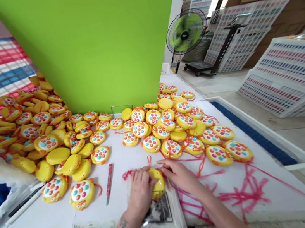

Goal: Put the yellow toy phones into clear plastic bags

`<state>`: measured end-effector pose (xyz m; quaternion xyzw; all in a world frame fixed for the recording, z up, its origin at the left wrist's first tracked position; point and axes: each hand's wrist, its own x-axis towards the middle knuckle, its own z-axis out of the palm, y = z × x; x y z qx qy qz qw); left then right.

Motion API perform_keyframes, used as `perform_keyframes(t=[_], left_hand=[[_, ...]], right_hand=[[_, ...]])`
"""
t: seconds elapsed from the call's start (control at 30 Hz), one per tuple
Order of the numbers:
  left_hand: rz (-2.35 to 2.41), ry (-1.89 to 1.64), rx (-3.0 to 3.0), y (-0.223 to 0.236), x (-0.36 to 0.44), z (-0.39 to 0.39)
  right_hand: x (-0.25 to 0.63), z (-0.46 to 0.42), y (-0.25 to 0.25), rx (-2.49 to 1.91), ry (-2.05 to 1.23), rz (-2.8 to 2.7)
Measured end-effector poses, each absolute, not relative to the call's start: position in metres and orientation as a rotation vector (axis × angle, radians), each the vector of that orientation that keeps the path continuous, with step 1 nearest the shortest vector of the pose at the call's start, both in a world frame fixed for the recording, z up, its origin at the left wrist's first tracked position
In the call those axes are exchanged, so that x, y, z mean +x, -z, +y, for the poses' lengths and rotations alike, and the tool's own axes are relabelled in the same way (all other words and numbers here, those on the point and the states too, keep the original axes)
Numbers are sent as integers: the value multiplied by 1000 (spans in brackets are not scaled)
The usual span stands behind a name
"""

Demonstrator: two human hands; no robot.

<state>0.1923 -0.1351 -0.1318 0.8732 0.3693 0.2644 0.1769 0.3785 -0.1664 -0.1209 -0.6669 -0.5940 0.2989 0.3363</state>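
Note:
A yellow toy (157,183) lies back side up at the near edge of the white table (125,162), on a clear plastic bag (161,214). My left hand (140,190) is curled round its left side and grips it. My right hand (177,172) rests against its right side with fingers bent, touching the toy and a red string (149,161). Both forearms reach in from the bottom of the view.
Several yellow toys with coloured buttons are heaped at left (40,130) and spread at centre right (185,131). A red-handled knife (108,178) lies left of my hands. Loose pink strings (243,192) trail right. A green board (92,42) stands behind; a fan (186,32) and stacked trays (290,74) are beyond.

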Motion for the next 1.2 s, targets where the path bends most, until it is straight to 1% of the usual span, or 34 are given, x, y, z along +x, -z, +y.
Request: perform_keyframes(t=[0.1, 0.23, 0.37, 0.43, 0.53, 0.6, 0.63, 0.8, 0.97, 1.1, 1.2], left_hand=[[1054, -671, 2501, 126, 195, -134], [1071, -635, 2507, 112, 191, -132], [1339, -633, 2410, 98, 172, -124], [1515, -492, 2322, 93, 163, -121], [1676, -179, 2208, 88, 156, -119], [1673, -86, 2161, 87, 157, -119], [1644, -97, 2140, 87, 158, -120], [1463, -328, 2013, 94, 160, -118], [1303, -424, 1833, 95, 158, -117], [1216, -517, 1716, 101, 164, -121], [1143, -667, 1409, 109, 171, -128]], right_hand=[[366, -172, 126, -1666, -680, -1443], [366, -173, 124, -1707, -427, -1460], [368, -168, 112, -1775, -214, -1655], [364, -163, 106, -1846, -165, -1783], [352, -153, 101, -1960, -119, -1987], [344, -146, 99, -1984, -138, -2109], [342, -142, 99, -1984, -161, -2157], [342, -130, 92, -1929, -346, -2308], [347, -129, 87, -1664, -602, -2419], [345, -129, 84, -1523, -676, -2503], [346, -130, 79, -1538, -719, -2479]])
